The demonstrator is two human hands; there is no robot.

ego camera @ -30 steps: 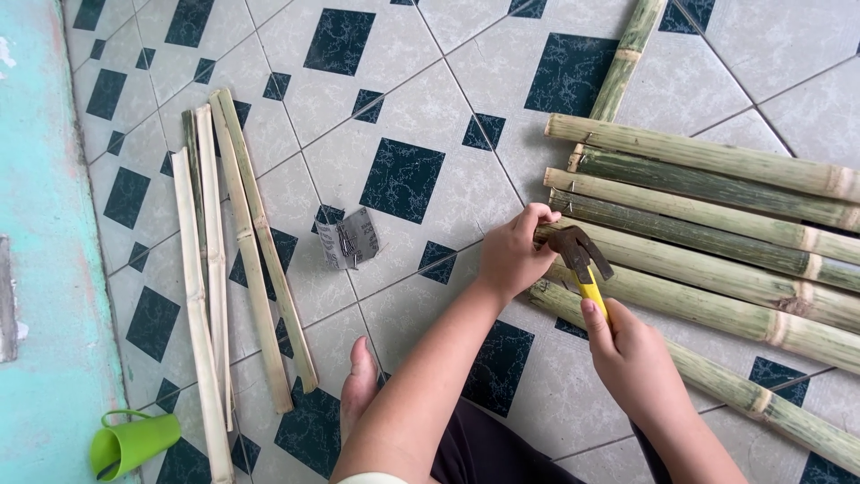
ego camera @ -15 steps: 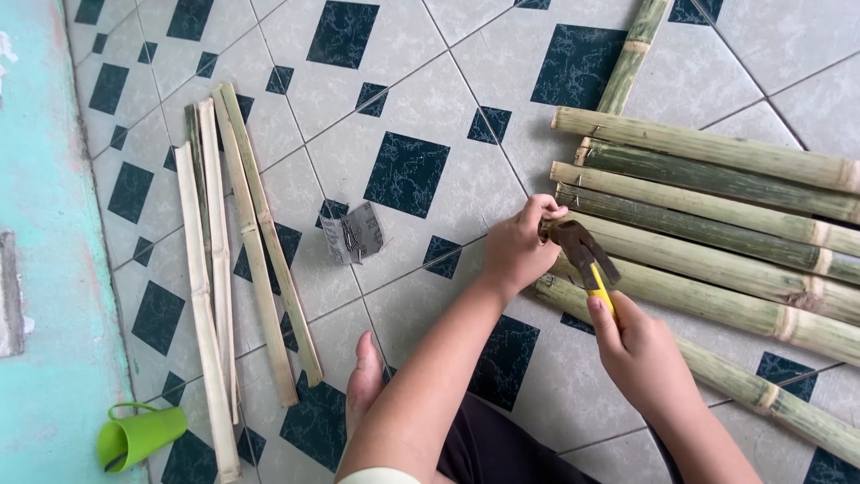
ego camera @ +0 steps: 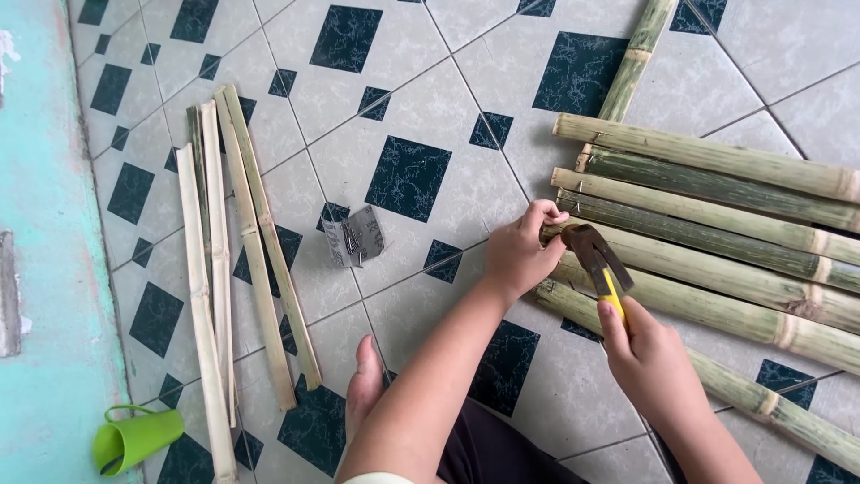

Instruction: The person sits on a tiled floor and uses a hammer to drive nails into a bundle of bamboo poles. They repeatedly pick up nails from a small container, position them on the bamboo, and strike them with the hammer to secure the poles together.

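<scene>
My right hand grips the hammer, head just right of my left hand. Left fingers pinch at the bamboo poles, whose long axes run left-right.

Tiled floor (pale with dark squares) carries bamboo poles, split bamboo strips, a grey nail packet — and a green cup.

Floor: pale marbled tiles with dark diamond insets, evenly daylit. Turquoise painted strip along left edge.
</scene>
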